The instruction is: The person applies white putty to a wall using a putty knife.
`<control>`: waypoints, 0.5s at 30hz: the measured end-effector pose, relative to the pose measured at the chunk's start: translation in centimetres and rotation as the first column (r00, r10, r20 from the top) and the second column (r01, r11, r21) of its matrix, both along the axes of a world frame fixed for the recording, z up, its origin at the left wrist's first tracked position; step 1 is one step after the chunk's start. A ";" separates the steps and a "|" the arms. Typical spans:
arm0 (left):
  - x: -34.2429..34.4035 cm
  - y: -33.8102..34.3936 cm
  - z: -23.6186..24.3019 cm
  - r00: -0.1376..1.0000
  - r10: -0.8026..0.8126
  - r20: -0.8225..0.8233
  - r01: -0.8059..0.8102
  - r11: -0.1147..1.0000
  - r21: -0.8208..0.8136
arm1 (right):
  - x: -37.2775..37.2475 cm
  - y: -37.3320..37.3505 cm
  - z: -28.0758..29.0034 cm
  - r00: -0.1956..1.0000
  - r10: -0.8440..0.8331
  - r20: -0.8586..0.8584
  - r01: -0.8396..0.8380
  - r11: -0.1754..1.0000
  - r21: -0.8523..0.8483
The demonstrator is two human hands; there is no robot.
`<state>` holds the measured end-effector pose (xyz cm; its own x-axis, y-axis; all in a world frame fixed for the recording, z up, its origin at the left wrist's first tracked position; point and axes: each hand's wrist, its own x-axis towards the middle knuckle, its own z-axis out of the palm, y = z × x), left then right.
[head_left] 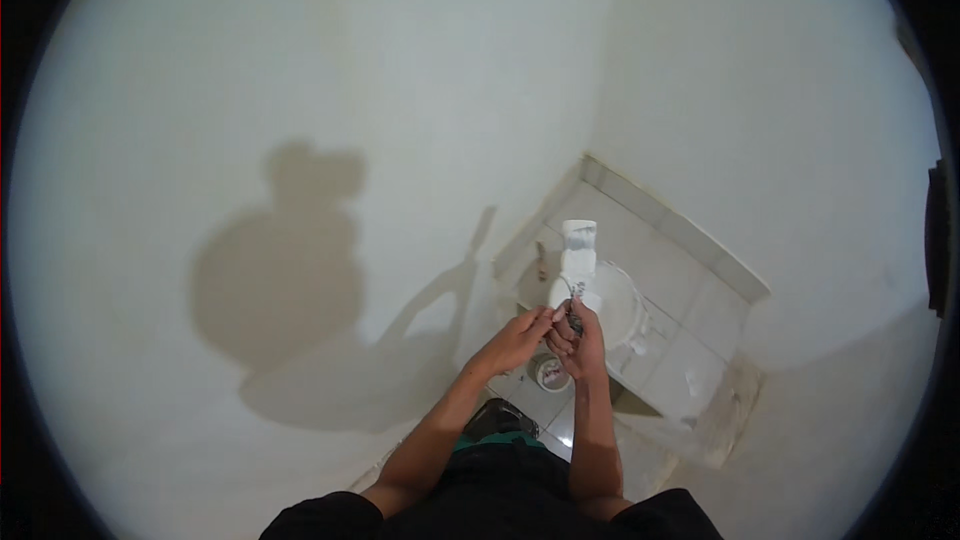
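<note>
Pale walls point(450, 90) flank tiles point(684, 315); right grip point(584, 342) clamped on brush point(579, 238); left grip point(516, 340), can't tell.

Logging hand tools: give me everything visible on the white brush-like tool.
The brush-like tool has a broad, flat, mostly white head with a greyish patch near its far end; the coating looks like paint. Toward the person, it shows mottled grey and dark parts, largely hidden. The right hand grips this near end; the left hand is close beside, contact unclear. Its head points away from the person, partly overlapping a white bucket in view.
</note>
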<state>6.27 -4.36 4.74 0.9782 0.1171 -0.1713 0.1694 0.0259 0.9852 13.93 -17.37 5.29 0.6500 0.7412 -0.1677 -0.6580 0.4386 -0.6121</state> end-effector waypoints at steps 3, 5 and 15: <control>-2.8 2.0 4.2 0.997 -0.003 0.082 0.008 0.998 -0.058 | -1.5 2.8 2.1 0.987 0.131 0.092 -0.139 0.986 0.094; -5.2 3.7 6.1 0.994 0.063 0.094 -0.058 0.997 -0.059 | -2.8 4.8 3.9 0.977 0.198 0.073 -0.206 0.970 0.128; -19.0 7.8 17.3 0.931 0.263 0.255 -0.306 0.941 0.147 | -13.1 14.0 14.2 0.832 0.271 0.483 -0.336 0.940 0.053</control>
